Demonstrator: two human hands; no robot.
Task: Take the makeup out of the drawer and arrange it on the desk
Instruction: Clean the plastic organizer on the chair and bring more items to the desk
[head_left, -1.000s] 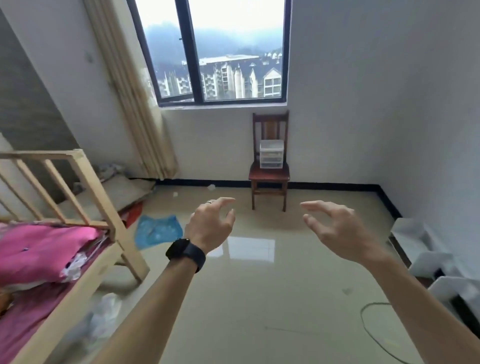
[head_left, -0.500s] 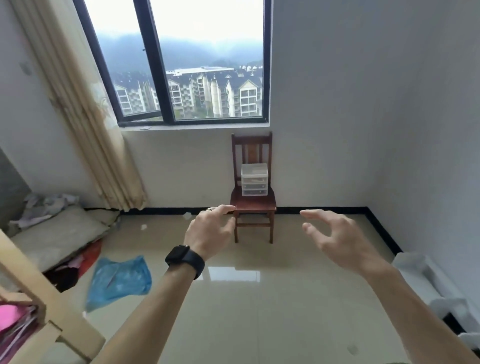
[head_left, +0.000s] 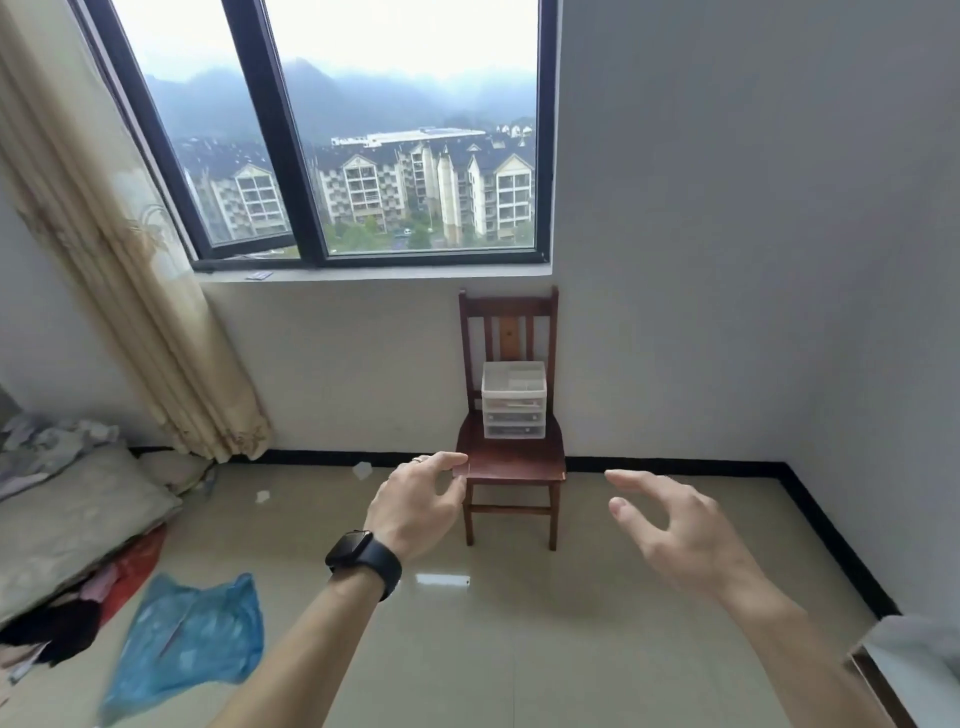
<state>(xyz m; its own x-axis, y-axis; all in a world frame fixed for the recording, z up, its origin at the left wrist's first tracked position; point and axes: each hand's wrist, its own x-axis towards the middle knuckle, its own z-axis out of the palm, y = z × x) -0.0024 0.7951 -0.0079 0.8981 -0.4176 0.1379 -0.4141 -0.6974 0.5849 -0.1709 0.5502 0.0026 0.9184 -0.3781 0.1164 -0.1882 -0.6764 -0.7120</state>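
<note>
Sitting on the seat of a dark red-brown wooden chair (head_left: 511, 464), close to its backrest, is a small drawer unit (head_left: 514, 400) of clear, whitish plastic. It has three shallow drawers stacked one above the other, all closed, and a tray-like top. Faint shapes show through the fronts, but what lies inside is too small and hazy to make out. The chair stands against the white wall below the right end of a black-framed window (head_left: 283, 130), on a glossy beige tiled floor (head_left: 519, 649).

Both hands hover in front of the camera, apart from each other and well short of the drawer unit. The left hand (head_left: 415, 512) shows its back, with a black watch (head_left: 363, 561) on the wrist and a ring (head_left: 417, 459) on one finger. Its fingers (head_left: 444, 460) are loosely bent and hold nothing. The right hand (head_left: 675, 530) is spread wide, fingers slightly hooked and thumb apart, and is also empty.

A beige curtain (head_left: 119, 249) hangs left of the window. A blue plastic bag (head_left: 192, 639) lies on the floor at lower left, beside a heap of cushions and clothes (head_left: 67, 509).
</note>
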